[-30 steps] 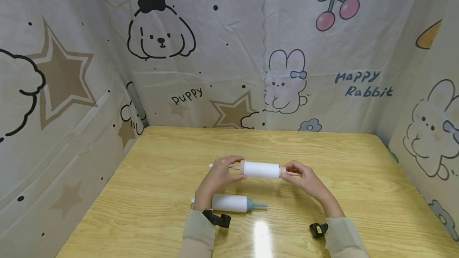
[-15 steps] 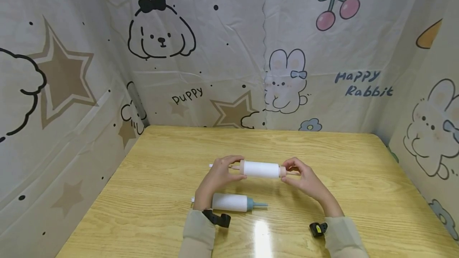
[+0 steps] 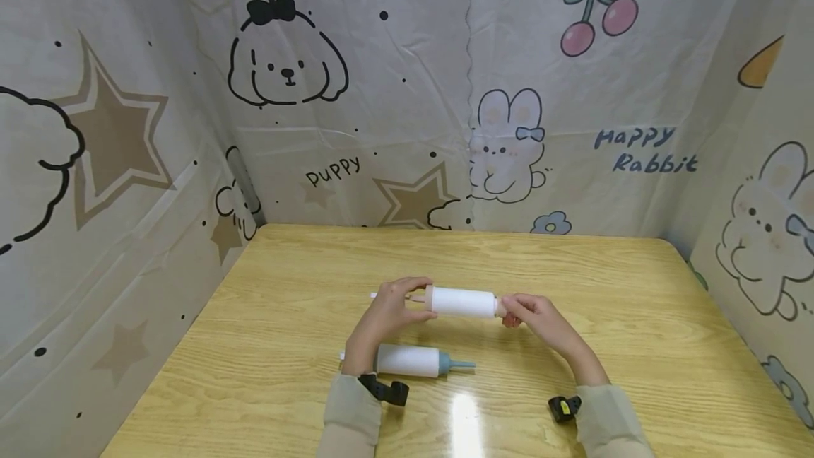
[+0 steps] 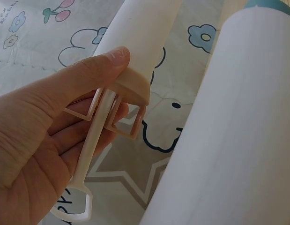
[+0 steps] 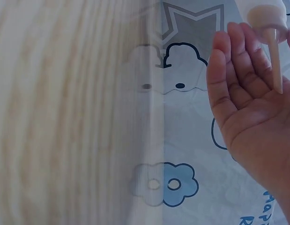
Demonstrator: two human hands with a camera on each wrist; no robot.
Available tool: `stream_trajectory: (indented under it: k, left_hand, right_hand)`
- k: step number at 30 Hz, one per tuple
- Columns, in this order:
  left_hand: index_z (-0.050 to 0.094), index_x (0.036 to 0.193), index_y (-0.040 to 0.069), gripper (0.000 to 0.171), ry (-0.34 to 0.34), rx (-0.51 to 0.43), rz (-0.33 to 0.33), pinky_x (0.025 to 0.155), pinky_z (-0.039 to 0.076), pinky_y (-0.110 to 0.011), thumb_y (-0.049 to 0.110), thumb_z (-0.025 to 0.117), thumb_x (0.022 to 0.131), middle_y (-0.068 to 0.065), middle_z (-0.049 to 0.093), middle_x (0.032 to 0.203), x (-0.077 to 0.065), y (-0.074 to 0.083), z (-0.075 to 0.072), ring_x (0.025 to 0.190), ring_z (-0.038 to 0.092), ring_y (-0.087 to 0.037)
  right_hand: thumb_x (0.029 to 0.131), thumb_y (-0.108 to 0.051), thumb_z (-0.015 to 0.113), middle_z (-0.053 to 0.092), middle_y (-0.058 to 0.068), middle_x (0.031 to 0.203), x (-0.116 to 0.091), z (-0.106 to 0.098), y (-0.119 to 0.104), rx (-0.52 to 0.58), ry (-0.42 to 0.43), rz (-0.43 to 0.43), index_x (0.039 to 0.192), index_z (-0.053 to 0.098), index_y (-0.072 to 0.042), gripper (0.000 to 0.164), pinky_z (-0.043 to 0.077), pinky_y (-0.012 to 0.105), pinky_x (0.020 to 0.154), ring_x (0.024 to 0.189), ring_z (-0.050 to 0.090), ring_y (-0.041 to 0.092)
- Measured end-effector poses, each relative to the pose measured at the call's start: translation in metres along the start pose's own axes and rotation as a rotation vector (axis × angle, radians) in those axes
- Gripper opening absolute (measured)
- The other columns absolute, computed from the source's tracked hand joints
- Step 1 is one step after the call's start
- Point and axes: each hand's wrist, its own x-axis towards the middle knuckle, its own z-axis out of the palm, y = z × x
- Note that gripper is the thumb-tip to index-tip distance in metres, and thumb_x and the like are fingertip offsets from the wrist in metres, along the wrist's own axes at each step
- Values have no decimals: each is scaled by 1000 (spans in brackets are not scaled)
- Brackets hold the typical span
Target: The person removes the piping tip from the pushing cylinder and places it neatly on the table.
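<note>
A white syringe (image 3: pixel 463 302) with beige end pieces lies level between both hands over the table. My left hand (image 3: pixel 389 311) grips its rear end, thumb on the barrel beside the beige finger loops. In the left wrist view a thin plunger rod (image 4: pixel 95 140) runs back past the palm to a ring handle (image 4: pixel 90 208). My right hand (image 3: pixel 533 313) pinches the beige cap at the front end. The right wrist view shows the tapered beige nozzle (image 5: pixel 276 65) pointing into the palm. Nearer the person, a second white syringe (image 3: pixel 407 360) has a blue-green cap and nozzle (image 3: pixel 454 364).
The wood-grain table (image 3: pixel 286 401) has a cartoon-printed curtain (image 3: pixel 407 90) behind it and at both sides. The second syringe lies under the left wrist, partly hidden by it. A black wrist camera (image 3: pixel 384 389) sits on the left wrist, another wrist camera (image 3: pixel 564 408) on the right.
My right hand's fingers have shifted and closed around the front cap, covering more of the nozzle. The left hand and both syringes stay in place.
</note>
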Motion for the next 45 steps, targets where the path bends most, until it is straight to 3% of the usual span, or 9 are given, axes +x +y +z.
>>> stream_trajectory:
  k: [4,10,18,24,32,39,45]
  left_hand:
    - [62,129,6,54,-5,-7,-11,90,58,-43,23,81,81,-14,65,129,-1,0,-1,110,67,-33]
    - [61,130,7,55,-4,-8,-14,91,58,-44,23,81,81,-14,65,130,-2,-1,-2,110,67,-34]
    - [61,131,9,55,5,-12,-14,92,57,-44,23,80,81,-14,65,131,-3,-2,-2,109,67,-32]
    - [60,132,9,56,-9,-30,-40,91,57,-46,25,80,82,-14,64,132,-4,-3,-5,110,67,-32]
    - [60,131,8,55,-8,-38,-64,90,58,-47,21,80,82,-15,63,133,-6,-9,-8,108,68,-31]
    - [59,131,8,53,-93,-25,-122,84,61,-33,23,78,84,-13,63,131,-5,-13,-6,105,70,-27]
    - [58,133,3,56,-155,-8,-168,84,60,-35,23,77,84,-15,63,131,-5,-17,-3,107,69,-28]
  right_hand:
    - [100,-30,56,68,9,100,-2,1,-2,15,14,25,105,66,-4,28,55,35,83,90,62,9]
    - [94,-20,65,63,13,116,-3,3,-2,0,46,-31,113,60,-6,24,51,38,93,110,58,17]
    - [90,-18,71,61,7,115,-1,4,-3,-24,57,-95,115,57,-11,30,47,46,97,107,57,11]
    - [90,-18,71,62,5,112,-1,5,-3,-50,80,-105,115,58,-10,30,48,39,96,103,56,6]
    - [90,-17,71,62,6,111,-1,4,-3,-67,99,-109,115,58,-9,29,48,41,98,103,55,4]
    - [90,-17,71,62,5,111,0,3,-3,-64,91,-116,115,58,-9,29,48,40,97,103,55,3]
    - [91,-18,70,62,5,111,-1,3,-1,-58,83,-116,114,58,-9,28,49,43,98,103,55,3]
